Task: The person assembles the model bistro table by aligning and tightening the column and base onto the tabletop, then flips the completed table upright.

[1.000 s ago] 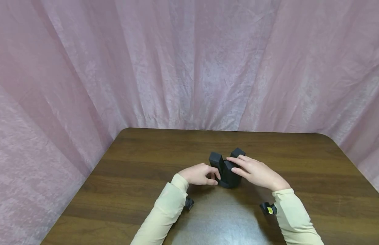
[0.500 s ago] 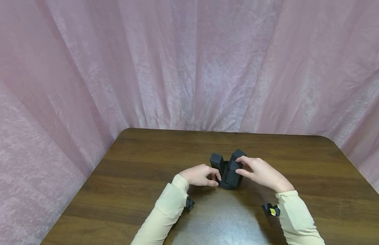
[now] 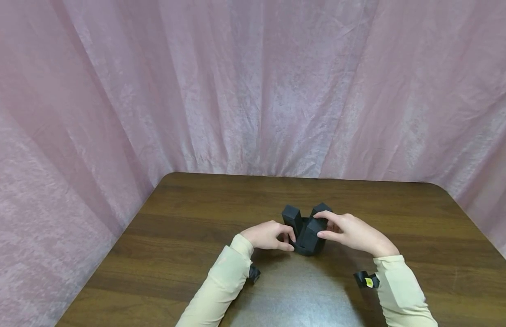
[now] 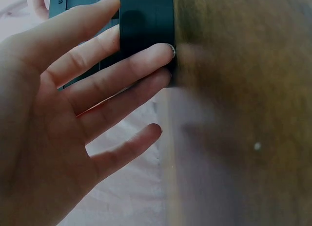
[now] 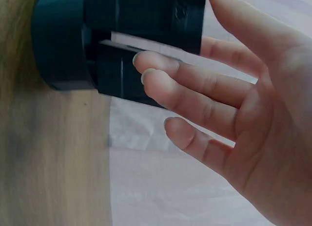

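Observation:
A low round black base [image 3: 306, 251] stands on the table, with several black rectangular blocks rising from it. My left hand [image 3: 268, 235] grips the base's left side, its thumb and fingertips at the curved wall [image 4: 146, 21]. My right hand [image 3: 354, 232] pinches the near block [image 3: 314, 232] by its upper end, thumb in front and index finger behind; this block leans to the right. In the right wrist view, the held block [image 5: 146, 16] has a small marking near its top. A left block [image 3: 292, 215] and a back right block [image 3: 321, 208] also stand in the base.
The brown wooden table [image 3: 220, 195] has a glossy patch of light at its near middle. A pink curtain [image 3: 253, 91] hangs behind its far edge. Small black devices are worn at the left wrist [image 3: 254, 273] and the right wrist [image 3: 365, 279].
My right fingers, first spread over the block, now pinch its top. The near block has swung right with the right hand. My left hand stays at the base.

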